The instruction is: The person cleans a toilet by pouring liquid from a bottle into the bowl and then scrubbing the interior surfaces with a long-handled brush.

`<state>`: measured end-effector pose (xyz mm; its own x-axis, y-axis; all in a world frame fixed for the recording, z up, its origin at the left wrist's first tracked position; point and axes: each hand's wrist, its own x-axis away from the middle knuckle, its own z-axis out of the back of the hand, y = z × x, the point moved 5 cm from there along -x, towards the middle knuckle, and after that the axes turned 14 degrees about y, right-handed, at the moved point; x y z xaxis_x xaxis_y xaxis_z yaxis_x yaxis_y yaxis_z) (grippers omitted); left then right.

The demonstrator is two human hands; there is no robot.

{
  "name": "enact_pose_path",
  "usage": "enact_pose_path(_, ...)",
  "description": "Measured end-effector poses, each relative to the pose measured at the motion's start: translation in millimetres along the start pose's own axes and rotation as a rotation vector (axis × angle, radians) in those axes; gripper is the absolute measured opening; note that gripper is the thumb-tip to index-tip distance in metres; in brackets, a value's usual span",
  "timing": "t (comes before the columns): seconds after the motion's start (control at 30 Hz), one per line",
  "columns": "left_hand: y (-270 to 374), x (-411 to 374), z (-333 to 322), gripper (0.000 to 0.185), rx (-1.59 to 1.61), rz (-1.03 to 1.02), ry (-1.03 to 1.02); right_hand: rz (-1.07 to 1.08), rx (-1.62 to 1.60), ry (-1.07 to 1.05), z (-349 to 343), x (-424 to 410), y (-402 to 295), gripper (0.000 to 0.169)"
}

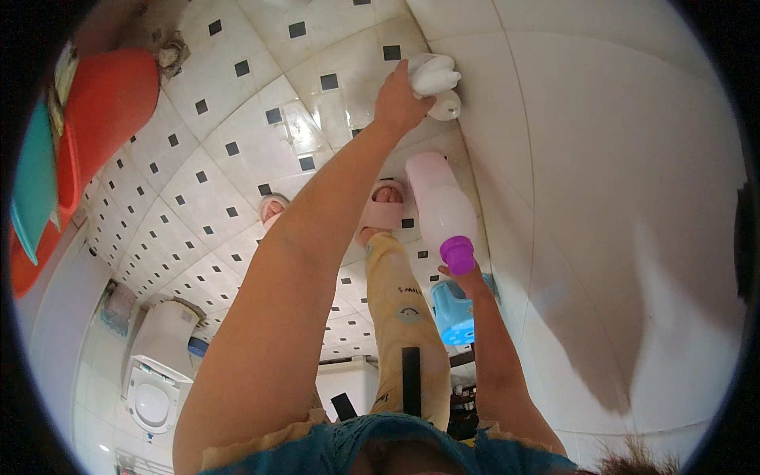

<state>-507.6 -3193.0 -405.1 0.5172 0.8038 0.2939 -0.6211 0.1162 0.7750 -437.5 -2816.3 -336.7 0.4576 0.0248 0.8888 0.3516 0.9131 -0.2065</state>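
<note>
My left hand (404, 101) reaches forward to the foot of the white wall, its fingers around a white plastic bottle (434, 76). A second whitish bottle (445, 105) stands right beside it, close to my fingertips. My right hand (468, 278) is at the neck of a large pale pink bottle (442, 196) with a purple screw cap (458, 255). The cap and neck hide most of its fingers. The pink bottle slants, cap towards me, along the wall. Just behind my right hand is a light blue plastic container (454, 312).
White floor tiles (255, 130) with small black squares spread around my pink slippers (383, 208). Red (113, 113) and turquoise (32, 184) plastic basins lean at the left. A toilet (151, 398) stands at the lower left. The white wall (594, 178) borders the right side.
</note>
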Motion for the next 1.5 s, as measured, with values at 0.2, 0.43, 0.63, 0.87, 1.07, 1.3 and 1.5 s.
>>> enact_pose_path(0.2, -3, 21, 23, 0.083, 0.0, 0.043, -0.066, 0.032, 0.028, 0.054, 1, 3, -4, 0.054)
enact_pose_path(0.43, -63, 149, 101, 0.068, 0.003, 0.214, -0.313, 0.221, -0.119, -0.058, -6, 25, -83, 0.045)
enact_pose_path(0.63, 47, 206, 226, 0.065, 0.388, 0.145, -0.091, 0.267, -0.135, -0.078, -8, 94, -134, 0.045)
enact_pose_path(0.87, 170, 237, 373, 0.064, 0.169, -0.461, -0.106, 0.299, 0.173, -0.294, 9, 275, -233, 0.043)
enact_pose_path(1.07, 242, 277, 508, 0.054, -0.045, -0.723, -0.187, 0.644, 0.426, -0.404, 6, 406, -301, 0.052)
enact_pose_path(1.3, 273, 316, 606, 0.052, -0.395, -0.425, -0.013, 0.852, 0.445, -0.541, -25, 510, -353, 0.054)
enact_pose_path(1.5, 297, 353, 671, 0.071, -0.5, 0.117, 0.029, 1.062, 0.386, -0.575, -41, 531, -352, 0.048)
